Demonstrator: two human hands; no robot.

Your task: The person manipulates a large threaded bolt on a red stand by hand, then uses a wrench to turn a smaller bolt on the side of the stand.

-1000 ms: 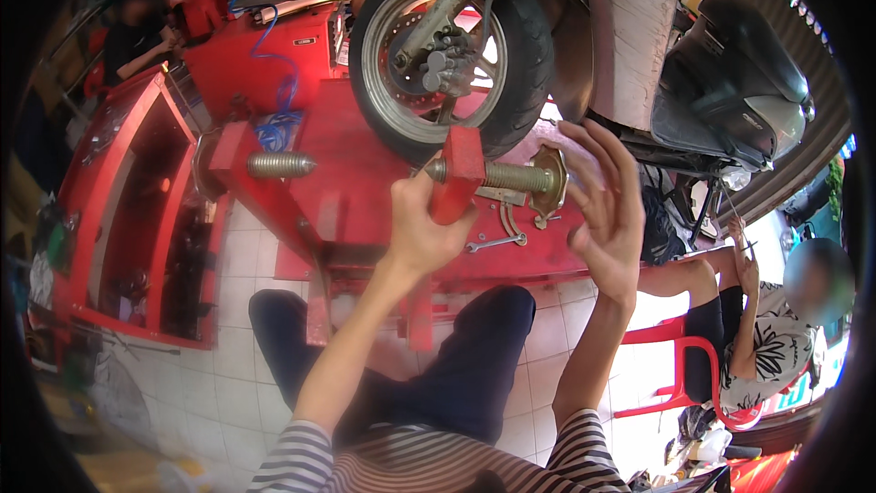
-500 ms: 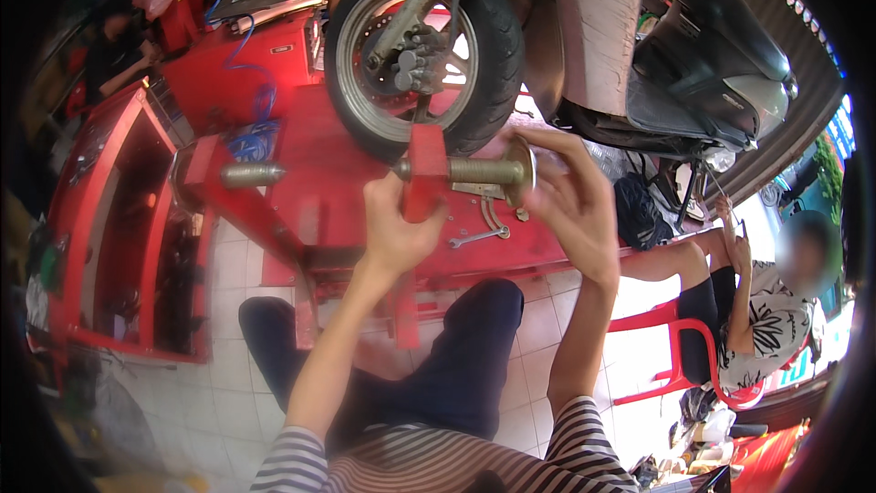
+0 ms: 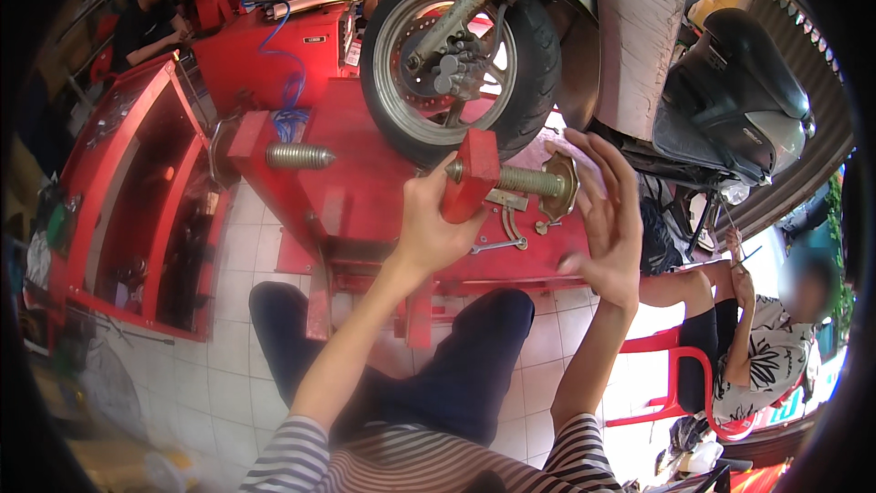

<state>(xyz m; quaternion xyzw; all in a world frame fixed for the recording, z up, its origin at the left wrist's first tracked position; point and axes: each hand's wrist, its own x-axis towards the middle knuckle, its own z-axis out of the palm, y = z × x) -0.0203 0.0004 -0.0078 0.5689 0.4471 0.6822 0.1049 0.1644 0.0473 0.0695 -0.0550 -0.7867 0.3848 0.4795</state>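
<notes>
My left hand (image 3: 433, 224) is closed around the red steel block (image 3: 475, 171), which has a threaded screw (image 3: 529, 181) through it and an octagonal metal knob (image 3: 559, 190) at the screw's right end. My right hand (image 3: 611, 228) is open just right of the knob, fingers raised and curved around it without gripping. A second threaded screw (image 3: 297, 155) sticks out rightward from the red arm (image 3: 265, 173) on the left. A wrench (image 3: 500, 246) and small metal parts lie on the red bench (image 3: 351, 201) behind my hands.
A scooter's front wheel (image 3: 388, 110) stands on the bench, its body (image 3: 630, 55) extending right. A red cabinet (image 3: 114, 201) is at left, with blue hose (image 3: 290, 119) behind. A seated person (image 3: 757, 365) holds something at right; another person (image 3: 137, 32) sits at upper left.
Half a second ago my right fingers were curled on the knob; now they have opened and moved rightward off it. My left hand keeps its hold. The view has shifted slightly.
</notes>
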